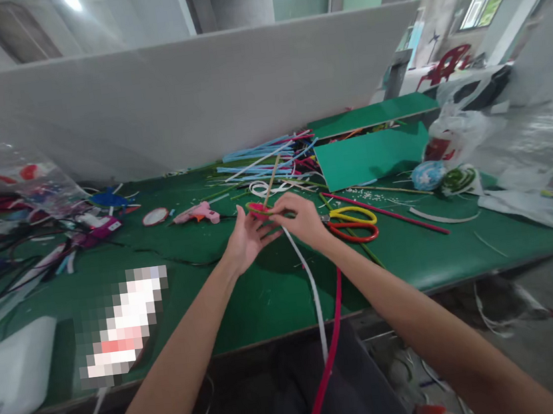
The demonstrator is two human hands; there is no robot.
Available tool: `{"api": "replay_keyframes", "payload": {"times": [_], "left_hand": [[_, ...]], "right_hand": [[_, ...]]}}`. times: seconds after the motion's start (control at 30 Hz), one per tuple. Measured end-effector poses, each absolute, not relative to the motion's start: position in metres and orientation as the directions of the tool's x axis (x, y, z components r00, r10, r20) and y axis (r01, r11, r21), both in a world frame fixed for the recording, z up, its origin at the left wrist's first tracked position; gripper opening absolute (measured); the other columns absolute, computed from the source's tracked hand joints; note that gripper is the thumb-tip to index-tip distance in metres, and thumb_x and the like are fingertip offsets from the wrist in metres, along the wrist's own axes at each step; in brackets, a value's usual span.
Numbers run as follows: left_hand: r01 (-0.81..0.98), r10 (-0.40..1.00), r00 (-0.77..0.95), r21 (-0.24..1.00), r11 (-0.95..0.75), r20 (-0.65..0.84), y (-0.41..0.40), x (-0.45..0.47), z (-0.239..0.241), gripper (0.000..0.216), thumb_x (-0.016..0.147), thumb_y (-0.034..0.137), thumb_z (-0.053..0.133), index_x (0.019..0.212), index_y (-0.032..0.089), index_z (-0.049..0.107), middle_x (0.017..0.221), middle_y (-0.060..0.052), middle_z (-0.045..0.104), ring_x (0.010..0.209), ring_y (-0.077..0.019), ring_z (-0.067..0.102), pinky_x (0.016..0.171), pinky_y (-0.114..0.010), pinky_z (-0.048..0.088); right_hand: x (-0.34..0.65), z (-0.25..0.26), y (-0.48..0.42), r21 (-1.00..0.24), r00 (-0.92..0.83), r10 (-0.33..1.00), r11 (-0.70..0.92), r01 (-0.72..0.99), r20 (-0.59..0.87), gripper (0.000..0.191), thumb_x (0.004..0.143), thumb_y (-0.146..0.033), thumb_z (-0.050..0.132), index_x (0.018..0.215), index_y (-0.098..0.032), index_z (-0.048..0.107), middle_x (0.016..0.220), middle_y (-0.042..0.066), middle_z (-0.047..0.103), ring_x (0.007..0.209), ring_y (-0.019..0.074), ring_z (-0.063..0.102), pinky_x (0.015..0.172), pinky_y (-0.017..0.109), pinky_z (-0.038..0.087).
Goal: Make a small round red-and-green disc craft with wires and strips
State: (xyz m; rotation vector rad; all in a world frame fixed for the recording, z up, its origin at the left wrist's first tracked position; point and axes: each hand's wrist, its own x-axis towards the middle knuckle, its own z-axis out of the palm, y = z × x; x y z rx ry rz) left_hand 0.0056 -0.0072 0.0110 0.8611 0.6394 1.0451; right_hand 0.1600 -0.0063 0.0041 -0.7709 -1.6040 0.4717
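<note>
My left hand (249,240) is palm up, its fingers spread behind and below a small red and green coil (258,208). A thin wooden stick (272,179) rises at a slant from the coil. At the coil's right edge, the thumb and fingertips of my right hand (301,219) are pinched together on it. A white strip (310,277) hangs from beneath my right hand down over the table edge. Beside it, a red strip (338,307) droops to my lap. Scissors (354,223) with yellow and orange handles lie right of my right hand.
A pink glue gun (197,213) rests on the green table (209,316) at left. Blue strips (259,150) are heaped at the back, near green boards (373,155). A plastic bottle (25,171) and cables stand left; a plastic bag (458,127) sits right.
</note>
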Motion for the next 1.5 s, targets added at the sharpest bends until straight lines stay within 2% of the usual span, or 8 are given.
{"api": "replay_keyframes", "payload": {"times": [0.13, 0.2, 0.4, 0.53, 0.63, 0.93, 1.1, 1.5], "left_hand": [[-0.521, 0.940, 0.322, 0.808, 0.276, -0.113, -0.005, 0.004, 0.012, 0.056, 0.089, 0.058, 0.030, 0.097, 0.015, 0.065, 0.083, -0.009, 0.069, 0.072, -0.0171, 0.065, 0.065, -0.028, 0.053], [-0.515, 0.942, 0.297, 0.805, 0.294, -0.154, -0.004, 0.004, 0.013, 0.058, 0.089, 0.059, 0.029, 0.096, 0.014, 0.065, 0.080, -0.008, 0.069, 0.070, -0.0174, 0.065, 0.062, -0.027, 0.052], [-0.528, 0.956, 0.248, 0.807, 0.267, -0.154, -0.005, 0.005, 0.014, 0.043, 0.091, 0.047, 0.038, 0.099, 0.015, 0.065, 0.088, -0.008, 0.070, 0.080, -0.0194, 0.065, 0.079, -0.038, 0.054], [-0.502, 0.955, 0.264, 0.826, 0.256, -0.135, -0.007, 0.006, 0.013, 0.032, 0.091, 0.037, 0.043, 0.108, 0.019, 0.063, 0.098, -0.008, 0.070, 0.086, -0.0201, 0.065, 0.083, -0.042, 0.052], [-0.501, 0.955, 0.263, 0.826, 0.258, -0.139, -0.008, 0.007, 0.014, 0.031, 0.092, 0.036, 0.042, 0.108, 0.019, 0.062, 0.100, -0.008, 0.069, 0.085, -0.0195, 0.065, 0.081, -0.040, 0.053], [-0.544, 0.931, 0.266, 0.758, 0.359, -0.250, -0.002, 0.002, 0.015, 0.054, 0.091, 0.054, 0.030, 0.108, 0.013, 0.061, 0.094, -0.012, 0.071, 0.083, -0.0228, 0.067, 0.078, -0.039, 0.053], [-0.549, 0.921, 0.301, 0.746, 0.378, -0.246, -0.003, 0.002, 0.016, 0.053, 0.093, 0.050, 0.026, 0.107, 0.012, 0.061, 0.092, -0.012, 0.071, 0.082, -0.0216, 0.068, 0.079, -0.037, 0.053], [-0.527, 0.948, 0.272, 0.799, 0.288, -0.163, -0.009, 0.006, 0.016, 0.041, 0.094, 0.035, 0.033, 0.118, 0.015, 0.058, 0.100, -0.011, 0.070, 0.084, -0.0195, 0.067, 0.079, -0.035, 0.054]], "right_hand": [[0.149, -0.006, -0.010, -0.471, -0.252, 0.553, 0.822, 0.321, 0.794, 0.007, 0.077, -0.015, 0.059, 0.077, -0.018, 0.066, 0.084, 0.007, 0.062, 0.084, 0.0183, 0.057, 0.075, 0.032, 0.048], [0.148, -0.008, -0.011, -0.448, -0.297, 0.539, 0.834, 0.323, 0.788, 0.005, 0.078, -0.019, 0.061, 0.078, -0.019, 0.066, 0.084, 0.007, 0.064, 0.088, 0.0196, 0.058, 0.079, 0.033, 0.048], [0.153, 0.004, -0.015, -0.706, -0.028, 0.750, 0.634, 0.314, 0.661, 0.025, 0.080, -0.039, 0.060, 0.067, -0.019, 0.062, 0.072, 0.004, 0.063, 0.072, 0.0165, 0.059, 0.063, 0.028, 0.048], [0.156, 0.009, -0.016, -0.841, 0.086, 0.844, 0.509, 0.185, 0.529, 0.027, 0.081, -0.045, 0.057, 0.080, -0.018, 0.060, 0.065, 0.000, 0.059, 0.061, 0.0136, 0.058, 0.056, 0.025, 0.045], [0.156, 0.006, -0.015, -0.842, 0.063, 0.843, 0.524, 0.130, 0.534, 0.021, 0.084, -0.039, 0.053, 0.091, -0.019, 0.059, 0.064, -0.002, 0.057, 0.060, 0.0132, 0.058, 0.056, 0.025, 0.046], [0.151, 0.003, -0.019, -0.806, -0.108, 0.812, 0.582, 0.103, 0.573, 0.014, 0.084, -0.027, 0.049, 0.081, -0.018, 0.060, 0.076, 0.003, 0.062, 0.067, 0.0151, 0.060, 0.057, 0.026, 0.048], [0.149, 0.004, -0.022, -0.782, -0.160, 0.801, 0.598, 0.177, 0.576, 0.015, 0.082, -0.024, 0.050, 0.080, -0.017, 0.064, 0.082, 0.005, 0.066, 0.071, 0.0162, 0.061, 0.059, 0.027, 0.048], [0.149, 0.006, -0.026, -0.777, -0.170, 0.792, 0.609, 0.158, 0.586, 0.017, 0.082, -0.024, 0.051, 0.076, -0.016, 0.066, 0.085, 0.008, 0.068, 0.072, 0.0180, 0.064, 0.060, 0.029, 0.050]]}}
